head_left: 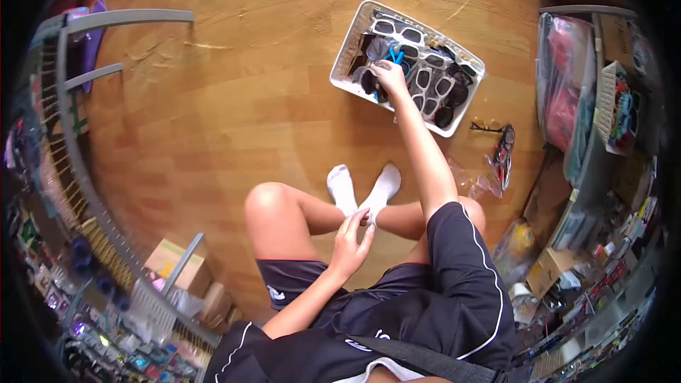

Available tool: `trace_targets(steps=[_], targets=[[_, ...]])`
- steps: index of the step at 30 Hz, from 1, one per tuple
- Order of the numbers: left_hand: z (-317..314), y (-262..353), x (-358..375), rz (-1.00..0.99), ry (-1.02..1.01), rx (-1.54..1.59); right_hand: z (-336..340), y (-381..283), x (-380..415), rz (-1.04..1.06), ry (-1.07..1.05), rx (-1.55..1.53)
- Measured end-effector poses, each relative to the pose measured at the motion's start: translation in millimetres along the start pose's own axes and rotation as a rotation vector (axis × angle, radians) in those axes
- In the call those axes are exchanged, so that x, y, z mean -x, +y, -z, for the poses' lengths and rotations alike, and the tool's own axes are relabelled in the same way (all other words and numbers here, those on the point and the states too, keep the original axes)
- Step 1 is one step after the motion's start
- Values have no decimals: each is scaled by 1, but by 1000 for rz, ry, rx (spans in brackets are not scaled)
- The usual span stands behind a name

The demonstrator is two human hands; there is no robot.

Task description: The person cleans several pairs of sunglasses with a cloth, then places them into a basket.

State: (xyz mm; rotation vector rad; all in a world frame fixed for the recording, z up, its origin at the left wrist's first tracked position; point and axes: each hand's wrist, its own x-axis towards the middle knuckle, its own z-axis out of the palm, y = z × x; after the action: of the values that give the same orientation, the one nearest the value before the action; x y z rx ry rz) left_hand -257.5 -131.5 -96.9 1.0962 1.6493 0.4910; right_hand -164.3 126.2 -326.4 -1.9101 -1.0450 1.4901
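A white plastic basket [346, 42] full of sunglasses sits on the floor ahead of me. Inside are several white-framed sunglasses [423, 81], dark-lensed pairs [445, 116] and a bright blue piece [395, 56]. My right hand [388, 76] reaches into the basket's left part, its fingers closed on a pair of dark round sunglasses [369, 81], partly hidden by the hand. Between my knees, my left hand [349, 247] hangs above my lap near my ankles, fingers stretched out and holding nothing.
On the floor right of the basket lie eyeglasses [503, 156] and clear plastic wrapping [480, 186]. Crowded shelving stands at both sides, with a grey metal rack [128, 18] on the left. Cardboard boxes [177, 267] stand at lower left. My socked feet [385, 184] rest before me.
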Motion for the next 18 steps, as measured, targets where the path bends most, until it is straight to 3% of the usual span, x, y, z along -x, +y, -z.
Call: trace_targets(steps=[1,4,5,7,8,11,13,17,18], targets=[[-11,-17,-18,-26,-8,27,-8,9,-13,79,58,77],[-39,-59,-75,-52,4,65,-10,15,-38,109,-154,179],[-47,-66,-90,-63,18,55,-13,20,-41,582,-134,489],[-57,-62,-97,-178,-17,53,-23,-13,-28,166,26,719],[-55,-58,-84,-171,-65,156,-22,-10,-32,145,25,701],[-55,-71,-40,-32,-216,235,-21,-5,-16,294,128,741],[-69,-97,-21,180,-250,192,-16,-15,-1,293,185,726],[-85,-131,-11,63,-378,182,13,0,0,426,357,514],[-90,-148,-9,2,-293,128,24,9,0,558,416,353]])
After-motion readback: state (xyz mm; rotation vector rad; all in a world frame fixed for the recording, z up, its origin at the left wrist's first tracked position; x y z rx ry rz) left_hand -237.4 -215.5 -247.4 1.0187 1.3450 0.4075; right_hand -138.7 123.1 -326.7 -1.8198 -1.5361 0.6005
